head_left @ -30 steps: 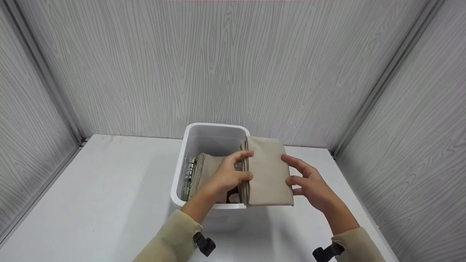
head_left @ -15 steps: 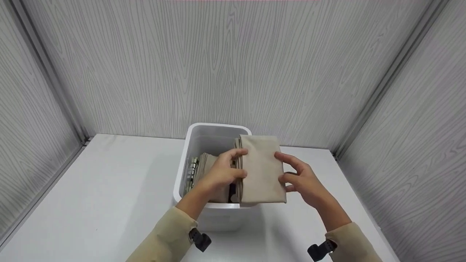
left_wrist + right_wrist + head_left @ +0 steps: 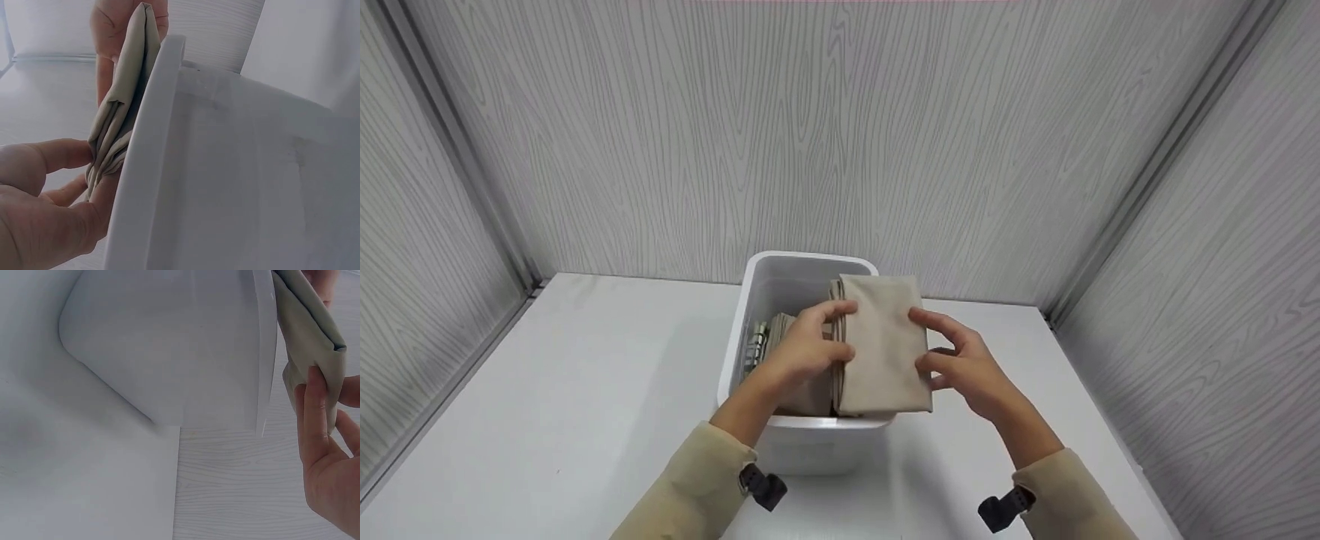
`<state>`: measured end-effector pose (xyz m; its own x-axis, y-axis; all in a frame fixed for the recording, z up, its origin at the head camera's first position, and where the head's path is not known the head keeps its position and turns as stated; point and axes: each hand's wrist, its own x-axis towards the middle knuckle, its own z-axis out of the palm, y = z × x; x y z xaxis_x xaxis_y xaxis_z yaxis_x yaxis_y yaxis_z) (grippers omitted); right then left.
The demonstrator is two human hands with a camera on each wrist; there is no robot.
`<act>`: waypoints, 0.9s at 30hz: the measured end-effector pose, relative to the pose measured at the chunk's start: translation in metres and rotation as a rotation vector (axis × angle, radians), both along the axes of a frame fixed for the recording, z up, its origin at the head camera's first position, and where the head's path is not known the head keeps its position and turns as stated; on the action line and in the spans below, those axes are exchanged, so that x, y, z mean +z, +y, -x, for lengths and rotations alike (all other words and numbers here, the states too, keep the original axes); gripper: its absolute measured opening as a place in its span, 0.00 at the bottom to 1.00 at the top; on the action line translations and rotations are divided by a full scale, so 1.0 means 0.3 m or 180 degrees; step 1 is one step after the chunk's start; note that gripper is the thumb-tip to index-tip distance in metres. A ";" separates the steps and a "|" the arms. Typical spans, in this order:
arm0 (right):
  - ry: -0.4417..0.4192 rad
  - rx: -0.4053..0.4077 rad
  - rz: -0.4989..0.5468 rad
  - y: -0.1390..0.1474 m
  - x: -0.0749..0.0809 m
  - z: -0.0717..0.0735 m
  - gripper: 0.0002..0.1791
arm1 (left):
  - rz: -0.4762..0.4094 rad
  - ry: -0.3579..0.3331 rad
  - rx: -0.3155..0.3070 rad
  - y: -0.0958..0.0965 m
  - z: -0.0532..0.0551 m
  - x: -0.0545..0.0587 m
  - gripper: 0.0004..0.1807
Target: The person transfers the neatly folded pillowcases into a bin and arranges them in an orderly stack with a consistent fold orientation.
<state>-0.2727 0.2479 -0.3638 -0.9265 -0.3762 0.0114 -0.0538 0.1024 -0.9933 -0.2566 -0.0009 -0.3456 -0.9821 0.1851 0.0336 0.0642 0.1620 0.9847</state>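
Observation:
A folded beige cloth (image 3: 885, 352) is held between both hands over the right side of a white plastic bin (image 3: 735, 345). My left hand (image 3: 804, 349) pinches its layered left edge, thumb and fingers on either side. On the opposite edge, my right hand (image 3: 964, 366) grips the cloth with the thumb in front and fingers behind. Both wrist views show the folded layers of the cloth (image 3: 121, 107) beside the rim of the bin (image 3: 264, 354). Inside the bin stand another folded beige cloth (image 3: 814, 396) and a patterned folded cloth (image 3: 756, 346) at the left wall.
The bin stands on a white table (image 3: 607, 397), close to the grey wood-grain back panel (image 3: 795, 135). Side panels (image 3: 1222, 300) rise on the left and right. Dark straps with small cameras (image 3: 765, 487) sit on both sleeves.
Both hands have carried the folded cloth left, so it now covers more of the bin's right side and hides more of the things inside. Both hands keep their grip.

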 end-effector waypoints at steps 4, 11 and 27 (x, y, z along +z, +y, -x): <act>-0.0006 0.0012 -0.0003 -0.021 0.001 0.005 0.38 | 0.0053 0.0041 0.0002 -0.015 0.000 0.004 0.37; 0.0035 0.0084 -0.0093 -0.058 -0.007 0.016 0.40 | 0.0185 0.0020 0.0015 -0.045 0.001 0.013 0.37; 0.0184 0.0181 -0.0310 -0.154 -0.029 0.040 0.40 | 0.0663 0.0287 -0.0020 -0.120 0.014 0.013 0.37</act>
